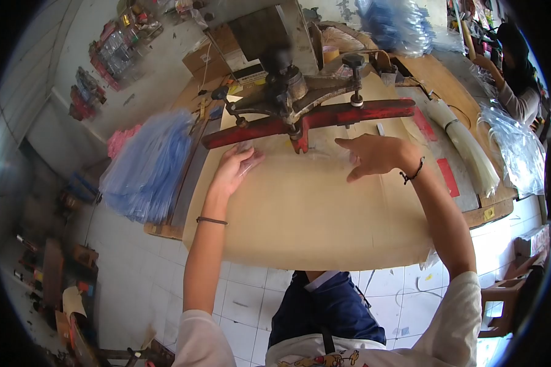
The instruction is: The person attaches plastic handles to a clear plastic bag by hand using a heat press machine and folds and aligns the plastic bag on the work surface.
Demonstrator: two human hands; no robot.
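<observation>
My left hand (231, 170) is closed at the left side of a tan sheet (300, 208), its thumb and fingers pinching a piece of clear plastic (251, 161). My right hand (376, 154) hovers over or rests on the sheet's right part; I cannot tell which. Its index finger stretches left and its thumb points down, apart from each other. A small shiny bit, perhaps plastic, shows between them. Just beyond both hands, the red bar (373, 112) of a dark metal press (291, 92) spans the table above the sheet.
Blue-tinted plastic sheets (150, 165) hang over the table's left edge. At right lie a bundle of clear strips (462, 144), red strips (447, 177) and clear plastic bags (514, 147). A co-worker (517, 79) is at the far right. More plastic (395, 27) is piled at the back.
</observation>
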